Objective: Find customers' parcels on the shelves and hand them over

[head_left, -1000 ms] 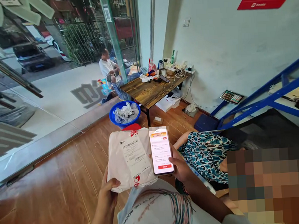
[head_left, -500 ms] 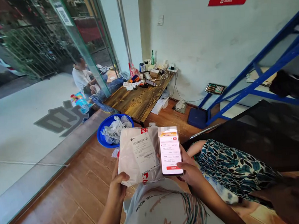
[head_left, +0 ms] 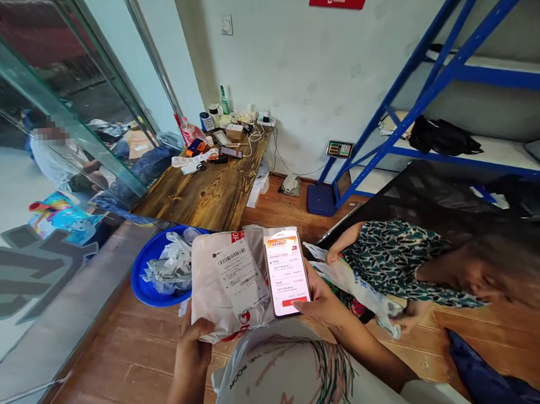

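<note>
In front of my chest I hold a white plastic parcel (head_left: 210, 279) and a smartphone (head_left: 284, 274) side by side. My left hand (head_left: 196, 337) is closed on the parcel's lower left edge, thumb on top. A printed shipping label (head_left: 242, 280) with barcodes faces up on the parcel. My right hand (head_left: 316, 300) grips the phone, its thumb over the red button low on the lit screen. Small print on the screen is too fine to read. The phone's left edge overlaps or touches the parcel's right side; I cannot tell which.
A blue basin (head_left: 139, 271) of crumpled plastic stands by the wooden table (head_left: 191, 197), which carries cluttered small items. Close on my right, a person in a patterned top (head_left: 392, 255) holds a plastic bag (head_left: 364, 290). Behind are a floor scale (head_left: 321, 197) and blue shelving (head_left: 428, 89).
My view has turned right. The person on my right now shows more fully, with the bag in hand. My right thumb has moved onto the phone's red button.
</note>
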The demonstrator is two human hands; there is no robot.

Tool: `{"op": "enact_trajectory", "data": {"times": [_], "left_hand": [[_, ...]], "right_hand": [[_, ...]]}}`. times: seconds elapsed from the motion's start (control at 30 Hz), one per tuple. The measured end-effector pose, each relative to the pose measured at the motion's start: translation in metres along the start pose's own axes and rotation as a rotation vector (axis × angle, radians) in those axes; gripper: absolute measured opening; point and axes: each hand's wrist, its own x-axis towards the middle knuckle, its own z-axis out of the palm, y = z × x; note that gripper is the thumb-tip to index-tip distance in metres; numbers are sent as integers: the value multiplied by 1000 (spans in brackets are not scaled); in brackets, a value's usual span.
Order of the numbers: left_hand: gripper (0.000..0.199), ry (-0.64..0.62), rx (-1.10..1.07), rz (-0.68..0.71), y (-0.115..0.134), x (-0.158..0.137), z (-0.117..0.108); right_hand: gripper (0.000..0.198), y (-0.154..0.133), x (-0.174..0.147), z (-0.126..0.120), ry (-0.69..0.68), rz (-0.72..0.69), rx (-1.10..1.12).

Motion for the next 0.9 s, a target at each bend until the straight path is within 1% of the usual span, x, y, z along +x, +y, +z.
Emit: {"op": "enact_trajectory", "data": {"times": [0.1,0.27,0.4,0.5,0.6,0.7,0.8,0.9], "left_hand": [[77,-20,5,-3,5,12,2],[72,-33,21,-10,11,25,6],[68,-55,-3,-44,18,27,10],[68,-38,-15,-30,21,28,11],[66,-16,-5,-17,22,29,11],[67,-32,-3,-16,24,29,12],[67,-57,-3,-13,26,28,13],[63,-40,-13,-9,28,28,13]], "right_hand": [[92,2,7,-2,44,-4,-19],[88,4,16,-4,44,-8,-24],[84,4,21,-1,39,-8,-8],[82,4,23,2,35,4,-14],[83,5,24,4,64,19,-34],[86,7,24,2,72,26,-37],[83,9,26,1,57,11,-37],[81,8,26,1,46,10,-24]]}}
